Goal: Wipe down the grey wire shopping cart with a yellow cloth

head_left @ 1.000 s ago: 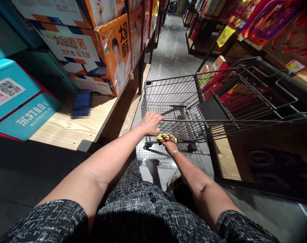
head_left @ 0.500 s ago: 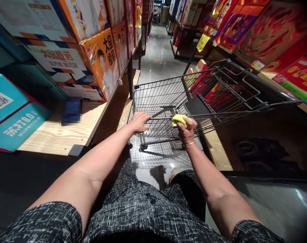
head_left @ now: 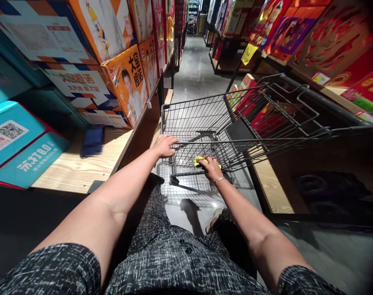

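A dark wire shopping cart (head_left: 192,110) stands in front of me, its handle toward the right. My left hand (head_left: 165,145) is closed over the top rim at the cart's near left corner. Lower down, my right hand (head_left: 211,167) presses a yellow cloth (head_left: 200,161) against the wire mesh of the near side. Part of the cloth is hidden under the fingers. The basket shows wire mesh and a dark flap (head_left: 239,129) by the handle end.
Stacked orange drink cartons (head_left: 126,84) and a turquoise box (head_left: 29,143) sit on a wooden shelf (head_left: 72,170) at left, beside a blurred dark blue item (head_left: 93,141). Red gift boxes (head_left: 324,41) line the right. A shiny floor aisle (head_left: 191,61) runs ahead.
My right hand has moved the yellow cloth from the cart's top rim down and left onto the side mesh. My left hand stays on the corner, and the view has shifted slightly.
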`<state>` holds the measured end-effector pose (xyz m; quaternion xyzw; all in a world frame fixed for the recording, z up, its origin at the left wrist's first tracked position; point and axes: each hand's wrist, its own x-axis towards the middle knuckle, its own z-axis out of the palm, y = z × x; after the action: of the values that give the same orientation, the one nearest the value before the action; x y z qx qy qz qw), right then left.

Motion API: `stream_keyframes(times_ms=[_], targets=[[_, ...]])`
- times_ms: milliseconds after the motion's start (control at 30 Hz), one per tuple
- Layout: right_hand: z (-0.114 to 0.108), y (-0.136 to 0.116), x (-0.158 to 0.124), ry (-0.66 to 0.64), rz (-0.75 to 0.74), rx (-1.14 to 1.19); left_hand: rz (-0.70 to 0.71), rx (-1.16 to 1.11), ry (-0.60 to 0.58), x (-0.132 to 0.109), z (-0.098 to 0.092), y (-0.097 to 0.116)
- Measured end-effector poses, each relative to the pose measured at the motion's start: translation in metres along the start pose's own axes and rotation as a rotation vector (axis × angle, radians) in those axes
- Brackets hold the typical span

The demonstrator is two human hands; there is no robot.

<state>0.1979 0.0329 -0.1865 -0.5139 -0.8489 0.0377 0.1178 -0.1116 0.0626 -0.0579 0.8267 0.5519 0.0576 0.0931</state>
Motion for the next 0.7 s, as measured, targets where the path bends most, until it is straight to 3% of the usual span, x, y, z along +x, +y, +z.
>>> stream_keyframes(times_ms=[167, 267, 533, 600, 700], targets=[[-0.078, 0.015, 0.022, 0.434, 0.024, -0.028, -0.018, -0.001, 0.021, -0.003, 0.001, -0.009], [-0.102, 0.018, 0.024, 0.530, 0.090, -0.076, -0.019, -0.015, 0.020, -0.007, 0.000, -0.007], [-0.104, 0.000, 0.039, 0.405, 0.245, -0.053, -0.054, -0.005, 0.004, -0.010, 0.004, 0.004], [-0.109, -0.001, 0.042, 0.353, 0.218, -0.014, -0.090, -0.033, 0.013, -0.008, 0.004, 0.011], [-0.119, 0.000, 0.042, 0.302, 0.056, -0.010, -0.114, -0.108, 0.022, -0.003, -0.001, 0.028]])
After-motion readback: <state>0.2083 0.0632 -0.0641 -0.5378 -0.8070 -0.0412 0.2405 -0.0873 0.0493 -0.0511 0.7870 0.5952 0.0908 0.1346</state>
